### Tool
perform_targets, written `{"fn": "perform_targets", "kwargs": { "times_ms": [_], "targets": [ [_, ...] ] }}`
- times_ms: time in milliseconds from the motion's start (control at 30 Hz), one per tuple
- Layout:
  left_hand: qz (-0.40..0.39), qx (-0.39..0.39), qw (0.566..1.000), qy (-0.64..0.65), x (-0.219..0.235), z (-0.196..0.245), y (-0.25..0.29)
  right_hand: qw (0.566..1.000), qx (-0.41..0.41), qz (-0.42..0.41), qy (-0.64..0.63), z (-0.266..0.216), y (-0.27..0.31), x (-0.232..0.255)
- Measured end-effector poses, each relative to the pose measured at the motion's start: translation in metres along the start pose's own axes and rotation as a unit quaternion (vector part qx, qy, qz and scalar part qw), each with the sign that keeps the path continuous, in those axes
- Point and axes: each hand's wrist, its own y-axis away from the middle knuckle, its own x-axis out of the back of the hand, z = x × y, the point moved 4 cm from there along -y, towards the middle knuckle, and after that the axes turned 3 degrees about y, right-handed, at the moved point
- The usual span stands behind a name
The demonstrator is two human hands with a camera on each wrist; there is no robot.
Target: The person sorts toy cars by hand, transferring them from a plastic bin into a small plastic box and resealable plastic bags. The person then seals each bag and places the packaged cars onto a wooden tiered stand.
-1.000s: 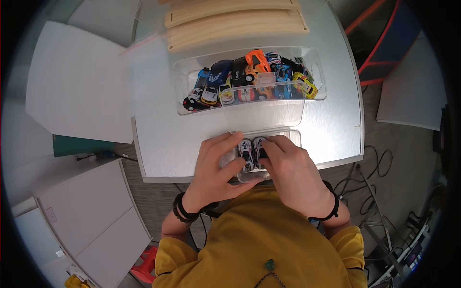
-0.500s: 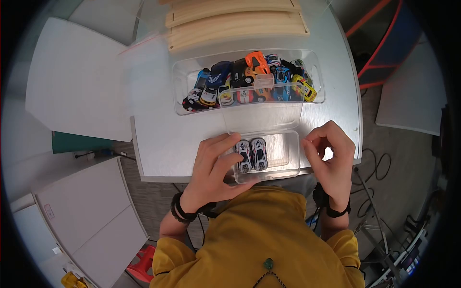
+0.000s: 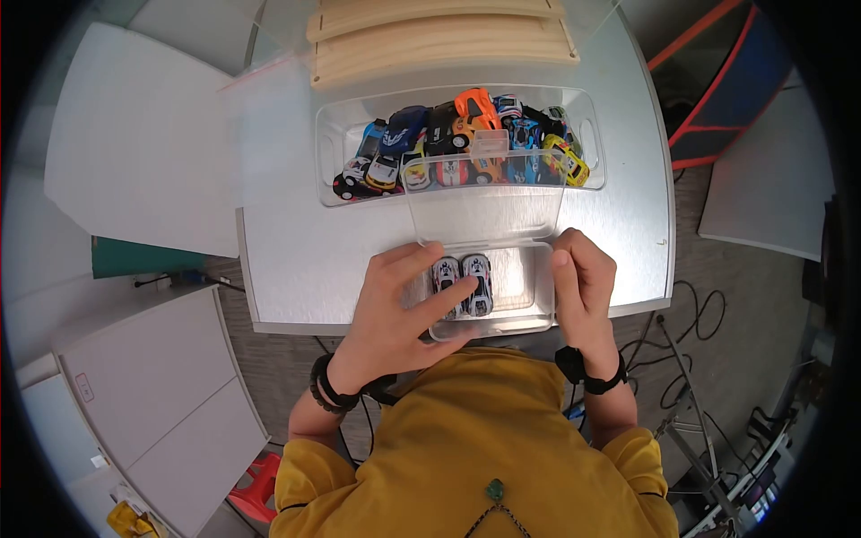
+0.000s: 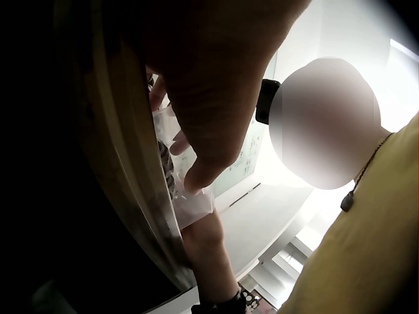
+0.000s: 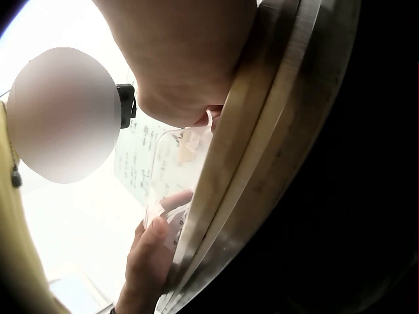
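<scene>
Two matching white-and-black toy cars (image 3: 478,303) stand side by side in the left part of a small clear plastic box (image 3: 536,325). Its hinged lid (image 3: 484,215) is raised and leans toward the back. My left hand (image 3: 386,314) holds the box at its left end, with one finger at the back rim, another lying over the cars, and the thumb along the front edge. At the right end, my right hand (image 3: 585,282) pinches the wall between thumb and curled fingers. The right wrist view shows those fingertips right at the box's rim (image 5: 208,116).
Behind the lid, a long clear bin (image 3: 592,179) holds several toy cars in mixed colours, with an orange car (image 3: 475,106) on top. Wooden boards (image 3: 439,58) lie at the back of the metal table (image 3: 296,287). The small box sits at the table's front edge.
My right hand has left the second car, swung out to the right and come back to the box's right wall. A left finger now reaches farther across both cars.
</scene>
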Motion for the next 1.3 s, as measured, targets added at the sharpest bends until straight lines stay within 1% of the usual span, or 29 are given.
{"fn": "perform_targets", "kwargs": {
  "times_ms": [67,133,267,467,767,1067,1133,1267,1300],
  "targets": [
    [-0.010,0.000,1.000,-0.010,-0.0016,-0.0005,0.0000,1.000,0.007,0.001,0.006,-0.0014,-0.0007,0.0005],
    [0.004,-0.016,1.000,0.002,-0.0026,-0.0025,0.0012,1.000,0.008,-0.004,0.007,-0.0006,-0.0008,0.0005],
    [0.007,-0.020,1.000,0.008,-0.0024,-0.0013,0.0009,1.000,0.009,-0.003,0.010,-0.0005,-0.0006,0.0000],
    [-0.023,0.010,0.999,-0.035,-0.0066,-0.0015,0.0029,1.000,0.008,-0.004,0.022,-0.0022,-0.0009,-0.0004],
    [-0.032,-0.009,0.998,-0.047,-0.0057,-0.0032,0.0028,1.000,0.010,-0.010,0.021,-0.0036,-0.0014,-0.0009],
    [-0.013,-0.002,0.999,-0.040,-0.0084,-0.0025,0.0026,0.999,0.011,-0.014,0.029,-0.0009,-0.0003,-0.0003],
    [0.009,-0.003,0.999,-0.048,-0.0091,-0.0025,0.0035,0.999,0.012,-0.011,0.027,-0.0012,-0.0001,-0.0004],
    [0.011,0.011,0.998,-0.053,-0.0097,-0.0033,0.0041,1.000,0.008,-0.015,0.024,-0.0015,-0.0003,0.0000],
    [0.015,0.001,0.998,-0.054,-0.0103,-0.0040,0.0047,1.000,0.008,-0.014,0.020,-0.0010,-0.0002,-0.0002]
  ]
}}
